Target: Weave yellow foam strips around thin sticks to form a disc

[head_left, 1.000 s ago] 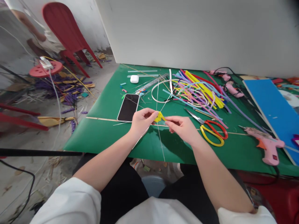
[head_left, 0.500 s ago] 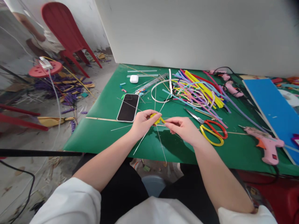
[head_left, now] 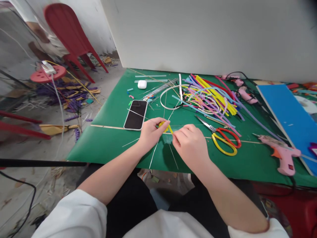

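Between thumb and fingers, my left hand (head_left: 151, 133) pinches the middle of a small wire frame, whose thin pale spokes (head_left: 154, 154) fan out in several directions. Yellow pipe cleaner (head_left: 170, 128) is wound around the centre of the spokes. My right hand (head_left: 190, 142) is closed on the loose end of that yellow pipe cleaner, just right of the centre; its fingertips are partly hidden. Both hands are above the green tabletop (head_left: 111, 115). A phone (head_left: 135, 114) lies left of them, and scissors (head_left: 224, 137) with red and yellow handles lie to the right.
Behind the hands lie a heap of coloured pipe cleaners (head_left: 210, 96), a white headband (head_left: 162, 100) and a white earbud case (head_left: 142, 84). A pink glue gun (head_left: 282, 152) and a blue board (head_left: 284, 112) are at the right. A person sits by a red chair (head_left: 65, 28).
My right hand has turned over, its back now facing up, and has come slightly nearer me with the yellow strand. The wire spokes have rotated a little; my left hand stays nearly in place.
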Tool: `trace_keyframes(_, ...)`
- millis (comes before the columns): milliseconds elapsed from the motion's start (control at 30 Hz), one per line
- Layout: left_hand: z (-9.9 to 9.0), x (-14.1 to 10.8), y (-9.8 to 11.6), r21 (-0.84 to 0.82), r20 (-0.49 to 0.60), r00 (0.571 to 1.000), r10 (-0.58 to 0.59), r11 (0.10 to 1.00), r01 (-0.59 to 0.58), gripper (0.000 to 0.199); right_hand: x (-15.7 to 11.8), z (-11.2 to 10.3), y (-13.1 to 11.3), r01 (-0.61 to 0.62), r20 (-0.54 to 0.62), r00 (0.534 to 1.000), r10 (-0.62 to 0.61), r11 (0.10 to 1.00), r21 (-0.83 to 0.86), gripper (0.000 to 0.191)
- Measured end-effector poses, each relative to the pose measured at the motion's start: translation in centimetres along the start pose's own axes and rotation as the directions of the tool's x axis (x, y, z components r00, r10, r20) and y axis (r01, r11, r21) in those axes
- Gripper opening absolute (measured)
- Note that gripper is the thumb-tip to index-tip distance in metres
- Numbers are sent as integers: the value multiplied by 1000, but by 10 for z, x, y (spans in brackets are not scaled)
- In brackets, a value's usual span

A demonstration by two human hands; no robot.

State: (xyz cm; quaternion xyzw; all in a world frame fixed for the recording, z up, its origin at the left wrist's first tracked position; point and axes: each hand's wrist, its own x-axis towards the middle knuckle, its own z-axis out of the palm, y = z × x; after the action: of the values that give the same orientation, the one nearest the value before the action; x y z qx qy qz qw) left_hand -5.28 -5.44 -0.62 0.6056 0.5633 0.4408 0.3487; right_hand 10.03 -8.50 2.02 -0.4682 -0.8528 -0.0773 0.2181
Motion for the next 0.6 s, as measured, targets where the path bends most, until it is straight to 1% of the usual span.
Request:
trace_keyframes(67, 1, -1, -1, 22, 17, 1000, -1, 1000, 1, 31, 0, 1, -3, 56, -30, 998, -57, 998, -16, 19)
trace_keyframes(167, 2, -1, -1, 32, 45, 999, -8, 999, 6, 30, 1, 3, -4, 97, -59, 993, -97, 995, -9, 19)
trace_keyframes(267, 1, -1, 0, 24, 70, 998, -9, 1000, 7, 30, 0, 3, -3, 88, -53, 995, -86, 996, 29, 19)
trace_keyframes(333, 1, 0, 1, 15, 91, 996, -11, 1000, 10, 30, 0, -1, -2, 55, -21, 998, -54, 995, 81, 21)
trace_keyframes(400, 0, 1, 1, 10, 107, 994, -25, 1000, 24, 30, 0, -9, -1, -21, 35, 999, 16, 985, 172, 24)
trace_keyframes(467, 0, 2, 1, -3, 123, 991, -53, 999, 54, 30, 0, -22, 2, -82, 112, 993, 47, 943, 324, 27)
trace_keyframes(500, 0, 3, 0, -22, 129, 989, -71, 997, 75, 31, 0, -29, 5, -79, 148, 989, 17, 906, 417, 26)
trace_keyframes(533, 0, 3, 0, -48, 139, 986, -91, 994, 99, 31, 1, -35, 8, -44, 168, 985, -49, 860, 509, 21)
trace_keyframes(567, 0, 3, -1, -76, 149, 983, -111, 989, 124, 31, 1, -40, 12, -7, 170, 979, -109, 823, 568, 16)
trace_keyframes(600, 1, 4, -1, -101, 161, 978, -129, 984, 146, 31, 2, -44, 16, 14, 162, 978, -134, 810, 586, 13)
